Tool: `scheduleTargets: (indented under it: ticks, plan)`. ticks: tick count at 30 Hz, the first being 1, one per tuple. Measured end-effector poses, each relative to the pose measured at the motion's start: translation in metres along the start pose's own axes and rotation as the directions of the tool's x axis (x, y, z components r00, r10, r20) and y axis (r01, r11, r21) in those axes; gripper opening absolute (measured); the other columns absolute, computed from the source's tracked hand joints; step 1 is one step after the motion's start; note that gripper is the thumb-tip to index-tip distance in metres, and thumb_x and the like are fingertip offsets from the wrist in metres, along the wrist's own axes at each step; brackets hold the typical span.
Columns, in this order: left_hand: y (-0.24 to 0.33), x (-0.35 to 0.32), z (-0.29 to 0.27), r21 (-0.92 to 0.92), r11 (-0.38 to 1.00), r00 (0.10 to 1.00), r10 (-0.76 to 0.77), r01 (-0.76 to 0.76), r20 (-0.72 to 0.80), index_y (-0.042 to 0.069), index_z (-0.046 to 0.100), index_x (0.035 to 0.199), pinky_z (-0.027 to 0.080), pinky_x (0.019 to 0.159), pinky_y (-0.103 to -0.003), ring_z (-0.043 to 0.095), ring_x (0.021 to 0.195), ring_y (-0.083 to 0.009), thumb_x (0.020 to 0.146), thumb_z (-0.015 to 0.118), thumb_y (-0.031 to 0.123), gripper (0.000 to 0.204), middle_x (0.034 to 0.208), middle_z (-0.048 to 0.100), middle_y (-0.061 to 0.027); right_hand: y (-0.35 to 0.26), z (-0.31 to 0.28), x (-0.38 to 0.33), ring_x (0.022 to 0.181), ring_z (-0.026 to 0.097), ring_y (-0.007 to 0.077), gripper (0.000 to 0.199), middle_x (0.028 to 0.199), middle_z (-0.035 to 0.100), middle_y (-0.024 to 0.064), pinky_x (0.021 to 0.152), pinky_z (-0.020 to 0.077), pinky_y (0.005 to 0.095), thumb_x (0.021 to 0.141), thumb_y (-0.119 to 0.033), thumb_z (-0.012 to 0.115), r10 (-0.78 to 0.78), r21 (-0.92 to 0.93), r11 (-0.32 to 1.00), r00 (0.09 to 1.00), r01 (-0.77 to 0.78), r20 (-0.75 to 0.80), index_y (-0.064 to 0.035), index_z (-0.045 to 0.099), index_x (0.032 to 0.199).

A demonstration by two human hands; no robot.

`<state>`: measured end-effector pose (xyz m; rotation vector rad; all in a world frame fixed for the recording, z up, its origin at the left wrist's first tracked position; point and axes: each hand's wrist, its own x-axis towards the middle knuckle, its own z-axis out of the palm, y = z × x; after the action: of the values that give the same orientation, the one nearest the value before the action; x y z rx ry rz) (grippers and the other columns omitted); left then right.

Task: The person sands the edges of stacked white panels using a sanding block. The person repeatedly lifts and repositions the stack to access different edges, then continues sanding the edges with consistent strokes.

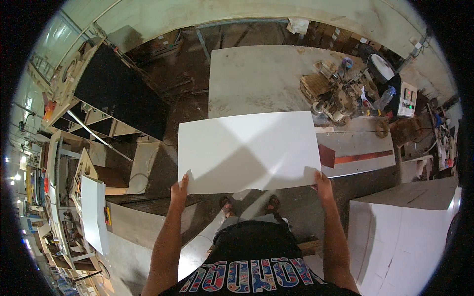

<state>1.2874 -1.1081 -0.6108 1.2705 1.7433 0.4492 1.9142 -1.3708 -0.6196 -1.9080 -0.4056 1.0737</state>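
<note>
Between my two hands is a wide white rectangular panel (247, 153), held out in front of my body above the floor. My left hand (179, 189) grips its near left corner, thumb on top of the face. At the near right corner my right hand (322, 185) holds the edge the same way. The fingers under the panel are hidden. Its far edge overlaps the view of a pale worktable (256, 74); whether it touches the table I cannot tell. Broad shadows cross the white face.
On the table's right stands a dusty machine (340, 98) with a control box (408, 100) beside it. A large white stack (395, 237) is at my right. Leftward are a black-faced panel (118, 89) and a leaning white board (94, 212). My feet stand below the panel.
</note>
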Motion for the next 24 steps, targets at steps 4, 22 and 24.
scheduleTargets:
  ticks: [4, 22, 24]
  plan:
    - [-0.017, 0.025, -0.008, 0.017, 0.979, 0.978, 0.201, -0.203, 0.055, -0.013, 0.07, 0.153, 0.06, 0.102, -0.052, 0.075, 0.12, -0.0329, 0.104, 0.073, 0.087, 0.111, 0.129, 0.08, -0.0249, 0.022, -0.002, -0.016, 0.102, 0.07, 0.0156, 0.063, 0.121, 0.076, 0.0059, 0.087, 0.0594, 0.0354, 0.124, -0.056, 0.062, -0.135, 0.045, 0.99, 0.988, 0.132, 0.079, -0.0027, 0.075, 0.155]
    - [0.056, -0.047, -0.023, 0.068, 0.992, 0.985, 0.098, -0.108, 0.143, 0.002, 0.055, 0.172, 0.06, 0.115, -0.055, 0.076, 0.139, -0.04, 0.097, 0.096, 0.058, 0.102, 0.15, 0.078, -0.0237, -0.038, 0.003, -0.04, 0.145, 0.07, 0.0391, 0.087, 0.165, 0.068, 0.0268, 0.12, 0.0563, 0.0503, 0.114, -0.041, 0.081, -0.33, -0.331, 0.893, 0.944, 0.304, -0.023, -0.0022, 0.043, 0.182]
    - [0.072, -0.065, -0.034, 0.206, 0.939, 0.953, 0.241, -0.277, 0.183, 0.007, 0.049, 0.178, 0.06, 0.115, -0.057, 0.075, 0.141, -0.0429, 0.091, 0.102, 0.049, 0.11, 0.152, 0.078, -0.0241, -0.05, 0.001, -0.054, 0.155, 0.064, 0.0435, 0.098, 0.168, 0.066, 0.0298, 0.126, 0.0523, 0.0522, 0.109, -0.038, 0.086, -0.378, -0.587, 0.737, 0.924, 0.336, 0.054, -0.0025, 0.036, 0.185]
